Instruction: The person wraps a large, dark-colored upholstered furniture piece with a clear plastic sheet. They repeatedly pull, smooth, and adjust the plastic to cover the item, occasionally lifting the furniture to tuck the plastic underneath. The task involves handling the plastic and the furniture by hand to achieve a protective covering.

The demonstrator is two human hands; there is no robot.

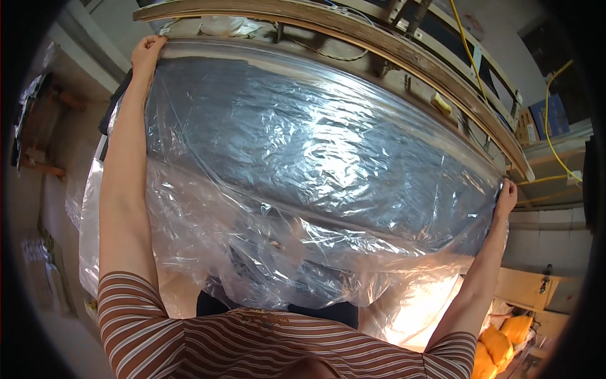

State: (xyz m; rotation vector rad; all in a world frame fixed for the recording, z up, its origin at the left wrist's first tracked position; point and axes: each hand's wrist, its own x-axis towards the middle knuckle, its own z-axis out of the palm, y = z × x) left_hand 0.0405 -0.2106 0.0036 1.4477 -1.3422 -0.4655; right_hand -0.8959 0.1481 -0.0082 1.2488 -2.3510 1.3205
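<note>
Along the far edge of a dark surface (208,101), under a wooden rail (353,28), the person stretches both arms wide over a clear film (271,259). The left hand (147,55) pinches the film's edge at the far left corner, fingers closed together. The right hand (506,197) grips the edge at the right end, just below the end of the rail, its fingers also drawn together. The film lies over the dark surface, finely wrinkled and glaring near the middle, and its near part hangs in loose folds toward the person's striped shirt (303,341). A yellow cord (466,38) crosses the rail. Farther right stand a blue box (549,117) and, lower down, orange bundles (497,347).
</note>
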